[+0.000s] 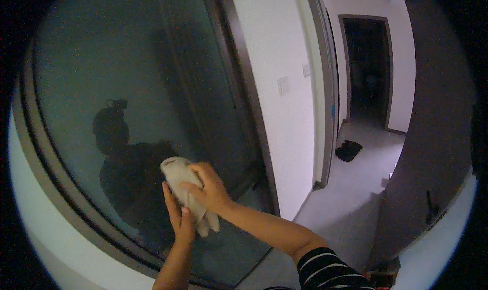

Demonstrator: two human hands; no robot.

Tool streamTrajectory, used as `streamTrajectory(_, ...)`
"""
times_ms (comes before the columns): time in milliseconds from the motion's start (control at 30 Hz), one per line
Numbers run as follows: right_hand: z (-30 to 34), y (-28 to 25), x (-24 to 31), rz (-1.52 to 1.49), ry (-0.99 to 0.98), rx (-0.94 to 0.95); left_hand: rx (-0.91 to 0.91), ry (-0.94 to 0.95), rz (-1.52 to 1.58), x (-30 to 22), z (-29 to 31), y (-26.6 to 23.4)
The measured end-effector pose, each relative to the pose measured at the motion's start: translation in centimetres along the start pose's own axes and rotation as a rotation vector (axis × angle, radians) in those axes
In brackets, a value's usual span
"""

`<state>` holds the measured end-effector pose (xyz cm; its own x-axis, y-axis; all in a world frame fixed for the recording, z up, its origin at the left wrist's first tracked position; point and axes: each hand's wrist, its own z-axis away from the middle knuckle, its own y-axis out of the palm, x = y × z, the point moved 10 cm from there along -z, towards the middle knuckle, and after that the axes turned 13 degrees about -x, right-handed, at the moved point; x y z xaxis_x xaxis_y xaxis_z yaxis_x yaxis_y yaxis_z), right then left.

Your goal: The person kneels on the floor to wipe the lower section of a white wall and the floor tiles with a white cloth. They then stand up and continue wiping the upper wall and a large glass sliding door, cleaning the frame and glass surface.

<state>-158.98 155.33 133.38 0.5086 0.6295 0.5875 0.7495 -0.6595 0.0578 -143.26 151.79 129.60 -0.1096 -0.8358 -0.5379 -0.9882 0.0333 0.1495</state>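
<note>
A pale, bunched cloth (178,171) is up in front of a dark glass door panel (127,51), with loose ends hanging down toward the lower right. My right hand (212,192) reaches in from the right and is closed on the cloth's right side, fingers bent over it. From below comes my left hand (180,223), its fingers stretched along the cloth's left edge and its thumb on the near side, so the cloth lies between them. Whether the cloth touches the glass is hard to tell. A dark reflection of a person shows in the glass.
A dark frame (250,81) borders the glass, beside a white wall with a light switch (283,86). To the right, a tiled corridor floor (351,198) leads past a black mat (348,150) to a dark doorway (367,71). A large dark panel (437,107) stands at far right.
</note>
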Motion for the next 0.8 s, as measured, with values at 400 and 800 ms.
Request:
streamTrajectory(400, -23.6, -29.3, -24.9, 0.445, 0.088, -0.571, -0.147, -0.089, 0.183, 4.9, -0.7, 10.9)
streamTrajectory(800, -19.0, -24.9, -23.8, 0.309, 0.045, -0.470, -0.217, 0.045, 0.089, -0.1, 2.2, 7.2)
